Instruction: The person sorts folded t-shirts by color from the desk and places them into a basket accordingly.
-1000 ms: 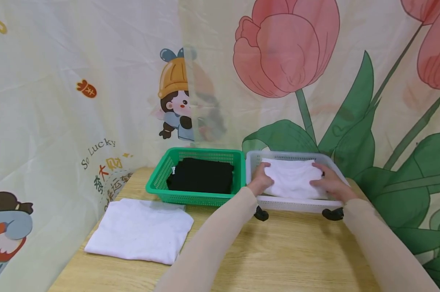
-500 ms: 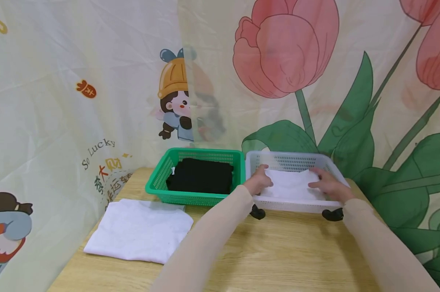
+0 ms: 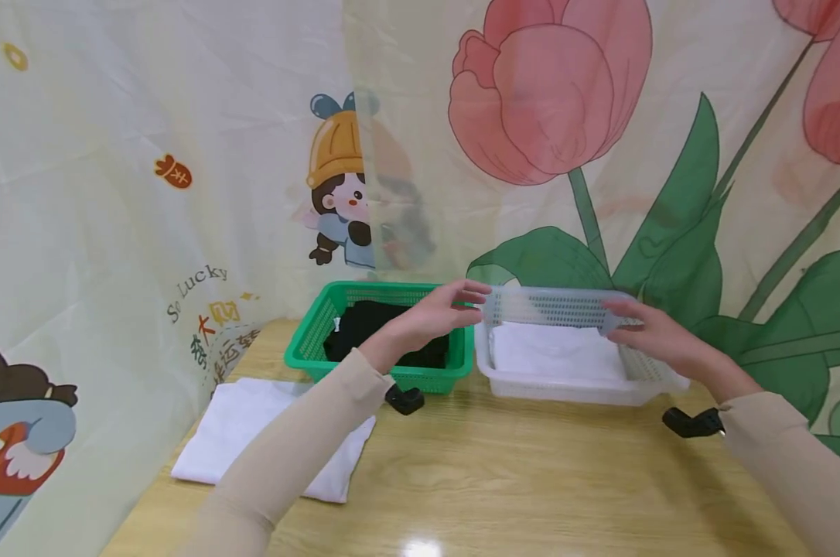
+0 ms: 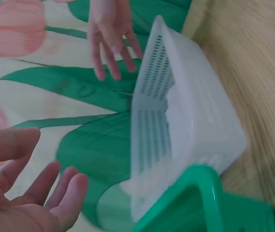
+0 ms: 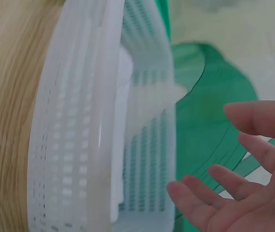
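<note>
A folded white cloth [image 3: 555,352] lies flat in the bottom of the white plastic basket [image 3: 559,391]. My left hand [image 3: 430,317] is raised over the right end of the green basket [image 3: 378,381], its fingers spread and holding nothing. Folded black fabric [image 3: 367,325] with a small white tag lies inside that green basket, partly covered by the hand. Over the white basket's right side hovers my right hand [image 3: 653,333], fingers loosely extended. In the right wrist view the right hand [image 5: 253,183] is apart from the basket wall, with nothing in its grasp.
Another folded white cloth [image 3: 253,433] lies on the wooden table [image 3: 503,480] at the left, partly behind the left sleeve. The two baskets stand side by side at the back, against a printed curtain [image 3: 420,139] with tulips and cartoon figures.
Both hands have let go of the white cloth, now lower in the white basket, and lifted away. The left hand moved left over the green basket; the right hand moved right.
</note>
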The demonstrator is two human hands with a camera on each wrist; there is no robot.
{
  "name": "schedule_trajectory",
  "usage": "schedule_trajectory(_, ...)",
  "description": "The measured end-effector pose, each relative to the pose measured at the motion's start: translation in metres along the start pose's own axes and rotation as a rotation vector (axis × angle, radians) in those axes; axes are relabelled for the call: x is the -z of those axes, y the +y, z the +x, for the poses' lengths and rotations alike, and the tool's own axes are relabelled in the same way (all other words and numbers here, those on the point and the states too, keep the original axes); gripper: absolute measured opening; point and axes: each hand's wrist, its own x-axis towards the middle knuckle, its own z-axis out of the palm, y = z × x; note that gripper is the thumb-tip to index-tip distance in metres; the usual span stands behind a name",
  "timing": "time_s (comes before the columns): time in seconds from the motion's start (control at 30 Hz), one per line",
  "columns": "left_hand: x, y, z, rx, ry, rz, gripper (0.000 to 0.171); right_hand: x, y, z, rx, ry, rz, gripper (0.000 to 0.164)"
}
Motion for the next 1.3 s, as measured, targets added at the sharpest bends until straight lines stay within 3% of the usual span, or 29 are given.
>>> schedule_trajectory(0.17,0.048,-0.007,-0.066,-0.033,0.046,0.048,0.042,-0.010,-0.029,-0.027,0.086,0.006,0.048,0.072)
schedule_trajectory(0.37,0.100,-0.035,-0.136,-0.035,0.169,0.072,0.045,-0.040,-0.053,-0.056,0.165,-0.001,0.165,0.066)
schedule_trajectory(0.53,0.135,-0.070,-0.194,0.065,0.278,0.079,0.049,-0.078,-0.063,-0.065,0.157,-0.122,0.307,0.064)
schedule_trajectory(0.73,0.163,-0.111,-0.252,0.156,0.374,0.080,0.059,-0.136,-0.063,-0.055,0.096,-0.318,0.492,0.069)
schedule_trajectory(0.83,0.175,-0.132,-0.272,0.191,0.401,0.116,0.061,-0.169,-0.060,-0.047,0.062,-0.390,0.602,0.070)
schedule_trajectory(1.07,0.197,-0.181,-0.304,0.344,0.429,0.251,0.066,-0.240,-0.069,-0.027,-0.045,-0.497,0.805,0.072)
schedule_trajectory(1.3,0.206,-0.199,-0.313,0.424,0.412,0.293,0.073,-0.279,-0.093,-0.008,-0.088,-0.522,0.914,0.077)
